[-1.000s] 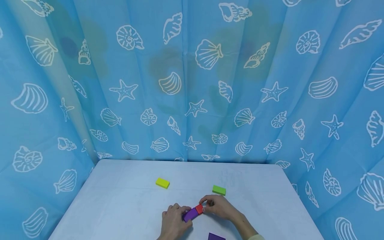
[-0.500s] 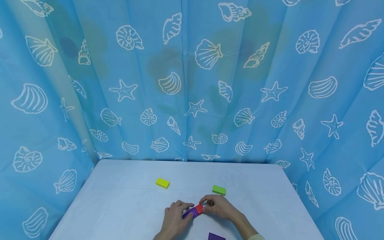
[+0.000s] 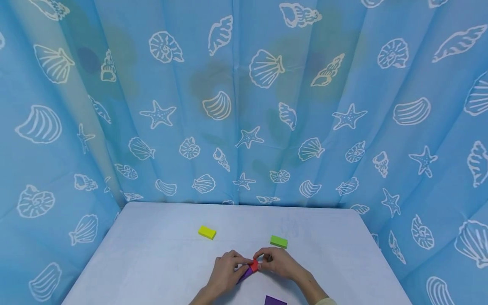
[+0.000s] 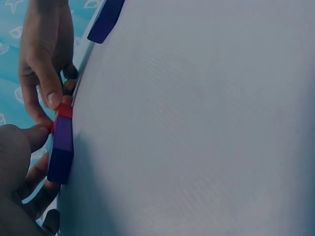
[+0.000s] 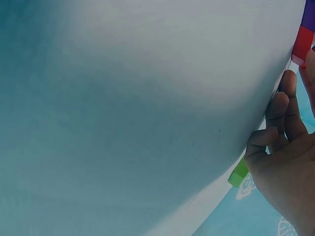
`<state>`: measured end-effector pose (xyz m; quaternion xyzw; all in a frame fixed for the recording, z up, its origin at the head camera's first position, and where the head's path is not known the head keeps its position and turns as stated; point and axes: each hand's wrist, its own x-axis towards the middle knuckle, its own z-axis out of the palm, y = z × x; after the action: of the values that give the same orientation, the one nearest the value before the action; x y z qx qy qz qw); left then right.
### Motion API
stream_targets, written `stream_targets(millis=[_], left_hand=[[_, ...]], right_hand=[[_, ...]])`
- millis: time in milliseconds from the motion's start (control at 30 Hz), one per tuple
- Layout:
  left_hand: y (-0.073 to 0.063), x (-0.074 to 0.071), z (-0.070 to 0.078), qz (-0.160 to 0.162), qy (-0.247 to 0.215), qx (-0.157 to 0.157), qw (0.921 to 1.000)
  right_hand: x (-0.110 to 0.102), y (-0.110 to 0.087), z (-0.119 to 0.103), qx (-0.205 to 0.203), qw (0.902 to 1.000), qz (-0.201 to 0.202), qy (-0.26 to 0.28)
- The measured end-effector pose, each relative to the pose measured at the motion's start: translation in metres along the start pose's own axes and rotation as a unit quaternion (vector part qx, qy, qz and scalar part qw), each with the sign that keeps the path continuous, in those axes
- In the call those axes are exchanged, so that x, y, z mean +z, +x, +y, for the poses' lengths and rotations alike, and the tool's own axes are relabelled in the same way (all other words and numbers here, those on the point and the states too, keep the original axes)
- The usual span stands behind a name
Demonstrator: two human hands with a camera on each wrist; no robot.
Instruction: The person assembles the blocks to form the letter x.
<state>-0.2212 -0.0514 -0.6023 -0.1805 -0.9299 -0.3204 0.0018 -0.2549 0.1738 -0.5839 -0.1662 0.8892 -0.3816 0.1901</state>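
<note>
A purple block (image 3: 244,276) lies end to end with a red block (image 3: 255,266) on the white table, in a slanting row. My left hand (image 3: 225,273) holds the purple block between thumb and forefinger, the forefinger reaching the red one. In the left wrist view the purple block (image 4: 62,142) shows its near end, with several fingers behind it. From the other side, my right hand (image 3: 281,264) pinches the red block's far end between thumb and forefinger. The right wrist view catches the red block (image 5: 302,44) at its edge, partly cut off.
A yellow block (image 3: 207,232) lies at the back left of the table (image 3: 152,254). Just beyond the right hand lies a green block (image 3: 278,242). Another purple block (image 3: 275,300) is at the near edge of the view. A blue shell-print curtain (image 3: 236,161) surrounds the table.
My left hand has slid up and right along the purple block, its thumb and forefinger closing in toward the red block. The right hand stays in place on the red block.
</note>
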Motion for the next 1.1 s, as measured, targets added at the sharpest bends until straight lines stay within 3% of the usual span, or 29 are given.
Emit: stream_targets(millis=[1100], left_hand=[[0.012, 0.006, -0.006, -0.005, -0.008, 0.001, 1.0000]], right_hand=[[-0.002, -0.003, -0.004, -0.009, 0.9999, -0.003, 0.008]])
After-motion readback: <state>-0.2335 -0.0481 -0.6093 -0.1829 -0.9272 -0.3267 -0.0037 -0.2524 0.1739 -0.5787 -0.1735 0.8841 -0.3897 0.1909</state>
